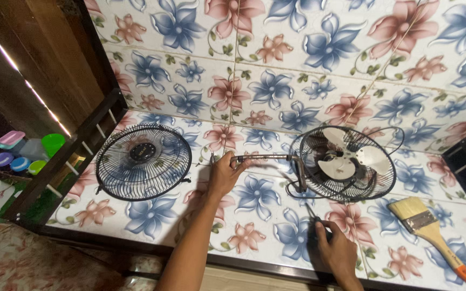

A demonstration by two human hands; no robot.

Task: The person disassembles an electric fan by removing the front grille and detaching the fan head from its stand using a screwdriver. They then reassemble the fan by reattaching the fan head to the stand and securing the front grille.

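Black wire fan guard (143, 161), round and domed, lies at centre left on the glossy flower-patterned tile surface (254, 226). Just right of it, the left hand (223, 175) has its fingers curled around a thin metal stand rod (265, 158) that runs to the open fan (346, 161) with pale blades. Lower right, the right hand (336, 250) grips a dark screwdriver (314, 215). A wooden-handled paintbrush (432, 231) lies at far right.

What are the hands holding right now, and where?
Left hand grips the fan's metal arm at its free end; right hand holds a screwdriver by its handle.
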